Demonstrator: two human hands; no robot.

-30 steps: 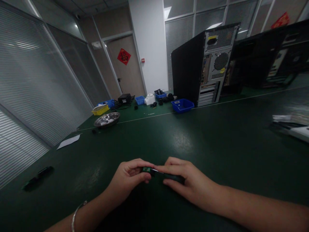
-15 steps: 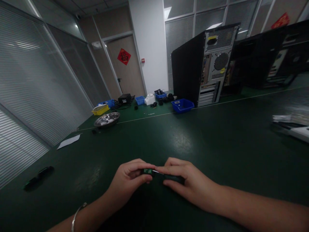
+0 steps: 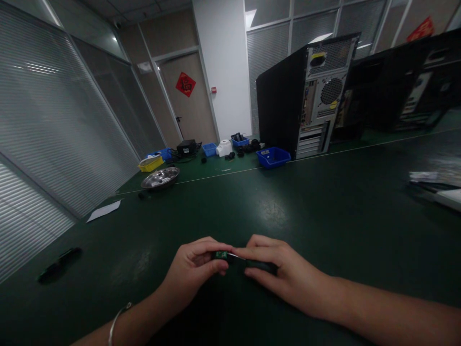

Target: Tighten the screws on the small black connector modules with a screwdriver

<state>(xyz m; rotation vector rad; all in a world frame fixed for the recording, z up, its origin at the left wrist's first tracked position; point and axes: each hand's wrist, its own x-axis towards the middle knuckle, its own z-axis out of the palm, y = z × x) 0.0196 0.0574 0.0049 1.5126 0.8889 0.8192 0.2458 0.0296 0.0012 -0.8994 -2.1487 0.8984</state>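
Between its thumb and fingers, my left hand (image 3: pixel 196 265) pinches a small green circuit board (image 3: pixel 221 255) with dark parts around it. My right hand (image 3: pixel 279 262) is closed on a dark-handled tool (image 3: pixel 262 265), whose thin metal shaft (image 3: pixel 236 256) points left and reaches the edge of the board. The right index fingertip lies along the shaft, close to my left fingertips. Both hands are low over the dark green table (image 3: pixel 230 211). Where exactly the tool's tip meets the board is too small to tell.
A dark object (image 3: pixel 58 265) lies at the left, near white paper (image 3: pixel 104 211). Farther back are a metal bowl (image 3: pixel 160 178), a yellow tray (image 3: pixel 151 164), a blue bin (image 3: pixel 273 158) and a computer tower (image 3: pixel 306 98). A white item (image 3: pixel 448 196) sits at the right.
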